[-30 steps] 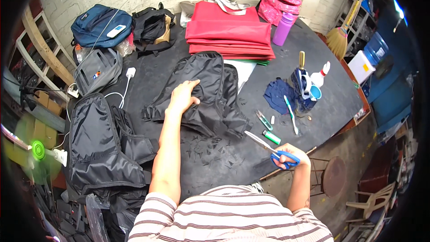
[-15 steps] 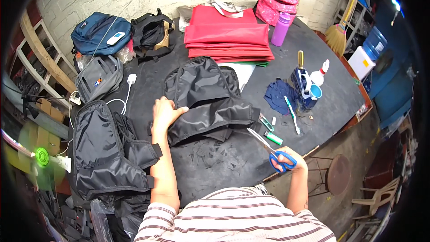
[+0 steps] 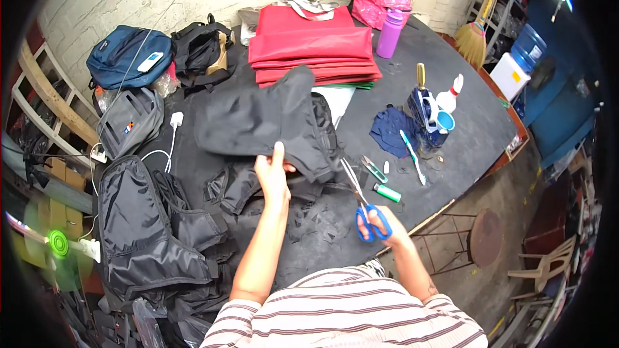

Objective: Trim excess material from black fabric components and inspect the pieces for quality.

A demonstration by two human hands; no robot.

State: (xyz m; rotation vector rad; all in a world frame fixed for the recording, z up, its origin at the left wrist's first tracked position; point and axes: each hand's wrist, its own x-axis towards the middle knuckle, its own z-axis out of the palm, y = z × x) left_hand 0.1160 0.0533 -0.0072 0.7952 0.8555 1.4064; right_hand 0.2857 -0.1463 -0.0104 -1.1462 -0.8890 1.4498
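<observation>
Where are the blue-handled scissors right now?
In the head view, the blue-handled scissors are right of centre, in the person's right hand, blades just left of the small green cylinder on the dark table.

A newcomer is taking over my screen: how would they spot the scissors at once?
At the near edge of the big black table, find the right hand. It holds the scissors, metal blades pointing toward the table's far side. Blue loop handles set them apart from the smaller green snips nearby.
</observation>
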